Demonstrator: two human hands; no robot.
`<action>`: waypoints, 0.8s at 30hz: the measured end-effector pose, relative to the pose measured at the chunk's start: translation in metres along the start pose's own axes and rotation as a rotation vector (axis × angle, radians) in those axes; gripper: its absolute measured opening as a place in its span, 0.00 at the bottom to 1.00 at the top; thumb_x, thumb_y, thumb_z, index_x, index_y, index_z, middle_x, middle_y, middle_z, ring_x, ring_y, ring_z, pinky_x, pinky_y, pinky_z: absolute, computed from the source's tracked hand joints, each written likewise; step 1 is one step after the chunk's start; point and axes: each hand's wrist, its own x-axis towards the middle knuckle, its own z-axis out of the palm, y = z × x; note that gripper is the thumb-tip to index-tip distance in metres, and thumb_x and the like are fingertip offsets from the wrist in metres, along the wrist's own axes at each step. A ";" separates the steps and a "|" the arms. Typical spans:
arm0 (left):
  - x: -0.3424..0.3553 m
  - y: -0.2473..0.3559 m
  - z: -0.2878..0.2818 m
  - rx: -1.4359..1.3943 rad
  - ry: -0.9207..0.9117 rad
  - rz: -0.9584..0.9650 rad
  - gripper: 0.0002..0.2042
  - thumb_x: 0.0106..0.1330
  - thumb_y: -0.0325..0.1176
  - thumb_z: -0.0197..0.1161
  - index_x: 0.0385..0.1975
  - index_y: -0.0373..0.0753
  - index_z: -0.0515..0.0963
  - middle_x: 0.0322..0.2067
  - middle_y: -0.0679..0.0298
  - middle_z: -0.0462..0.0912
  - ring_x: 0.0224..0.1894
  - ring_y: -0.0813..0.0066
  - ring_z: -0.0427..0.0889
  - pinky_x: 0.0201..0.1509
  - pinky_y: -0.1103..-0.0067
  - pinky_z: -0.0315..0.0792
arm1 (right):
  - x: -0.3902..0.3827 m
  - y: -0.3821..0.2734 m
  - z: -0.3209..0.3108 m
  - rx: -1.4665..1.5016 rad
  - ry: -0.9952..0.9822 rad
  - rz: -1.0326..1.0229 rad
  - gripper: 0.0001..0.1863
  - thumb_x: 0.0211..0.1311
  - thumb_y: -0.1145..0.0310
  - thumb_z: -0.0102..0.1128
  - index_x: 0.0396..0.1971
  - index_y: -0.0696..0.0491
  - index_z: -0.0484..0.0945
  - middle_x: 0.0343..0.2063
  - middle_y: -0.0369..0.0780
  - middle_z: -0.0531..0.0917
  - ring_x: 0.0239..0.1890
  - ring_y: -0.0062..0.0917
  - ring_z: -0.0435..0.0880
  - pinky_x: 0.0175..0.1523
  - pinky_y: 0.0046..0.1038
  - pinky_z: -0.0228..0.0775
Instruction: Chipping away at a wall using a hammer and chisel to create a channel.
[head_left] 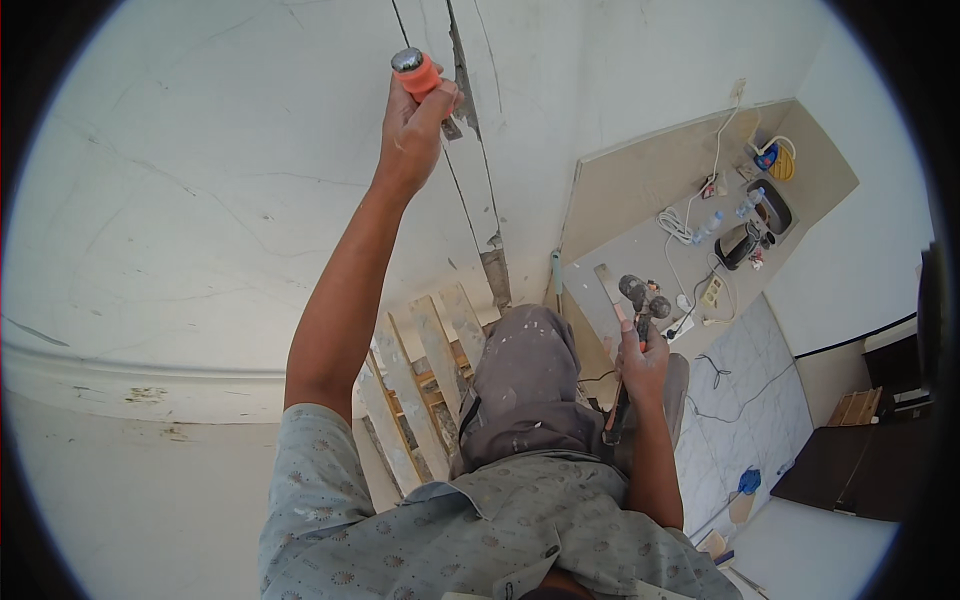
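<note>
My left hand (412, 135) is raised to the white wall (250, 190), its fingers wrapped round the orange handle of a chisel (418, 76). The chisel's metal end cap faces up toward me. Part of its flat grey blade shows below my fingers, by a long dark crack (465, 85) with chipped edges; whether the blade touches the wall I cannot tell. Lower down at the right, my right hand (643, 362) grips a hammer (645, 295) with a dark, dusty double-faced head and a black and orange handle. The hammer is well apart from the chisel.
Wooden slats (430, 345) lie beneath me at the wall. To the right, a counter (625, 255) carries a putty knife (608, 285), bottles (708, 225), a black kettle (738, 245), a power strip (712, 290) and white cables (676, 226). A cable crosses the marbled floor (740, 370).
</note>
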 end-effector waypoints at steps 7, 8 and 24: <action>0.034 0.011 0.007 0.646 -0.113 -0.004 0.22 0.60 0.46 0.65 0.43 0.36 0.69 0.33 0.63 0.78 0.35 0.74 0.76 0.43 0.76 0.70 | 0.001 -0.022 0.003 0.067 -0.037 -0.057 0.11 0.64 0.64 0.57 0.37 0.57 0.72 0.14 0.28 0.68 0.14 0.10 0.65 0.18 0.16 0.55; 0.034 0.011 0.008 0.644 -0.115 -0.007 0.22 0.60 0.46 0.65 0.43 0.36 0.69 0.33 0.63 0.78 0.35 0.74 0.76 0.43 0.76 0.70 | 0.001 -0.030 0.003 0.013 -0.050 -0.128 0.11 0.64 0.65 0.56 0.39 0.57 0.72 0.14 0.29 0.67 0.15 0.09 0.65 0.19 0.15 0.55; 0.055 0.013 0.010 0.991 -0.445 0.048 0.23 0.59 0.45 0.66 0.44 0.35 0.69 0.34 0.54 0.80 0.36 0.58 0.79 0.43 0.70 0.72 | 0.063 -0.270 0.077 0.293 -0.020 -0.913 0.20 0.72 0.54 0.39 0.39 0.59 0.62 0.18 0.36 0.66 0.15 0.18 0.66 0.23 0.25 0.67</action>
